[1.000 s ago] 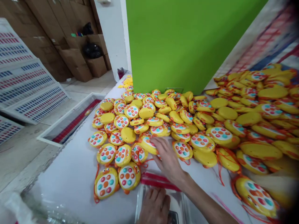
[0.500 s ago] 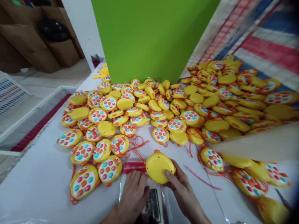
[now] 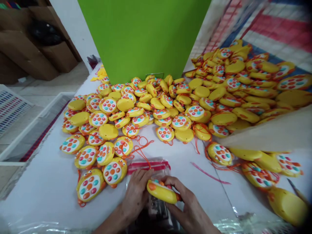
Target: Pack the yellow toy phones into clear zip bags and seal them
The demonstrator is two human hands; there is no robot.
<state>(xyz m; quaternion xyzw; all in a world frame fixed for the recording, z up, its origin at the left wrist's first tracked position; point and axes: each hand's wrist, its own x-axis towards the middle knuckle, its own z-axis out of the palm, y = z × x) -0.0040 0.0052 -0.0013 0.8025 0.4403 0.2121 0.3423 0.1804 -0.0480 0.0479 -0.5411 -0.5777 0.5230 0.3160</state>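
My right hand [image 3: 186, 203] grips a yellow animal-shaped toy [image 3: 162, 192] by its right end, thumb below and fingers above. The toy is tipped on its side, its coloured bumps facing up and away. My left hand [image 3: 137, 191] is close against the toy's left end, fingers curled together and thumb hidden. An orange cord [image 3: 141, 151] runs down to its fingertips; whether they pinch it is hidden. Beneath both hands lies a clear plastic bag [image 3: 165, 164] with a pink-red strip along its top. A dark printed item [image 3: 157, 206] shows under the toy, partly covered.
A heap of similar yellow toys [image 3: 151, 104] spreads across the white table [image 3: 48, 188], up to a green panel [image 3: 146, 39]. More toys [image 3: 234, 84] are piled at the right behind a pale sheet [image 3: 268, 136]. A pink strip [image 3: 209, 174] lies right of my hands. A crate [image 3: 12, 107] stands at left.
My right hand has turned the toy from flat back facing me to its edge, and lowered it slightly. My left hand has come up beside the toy. The head view has shifted slightly.
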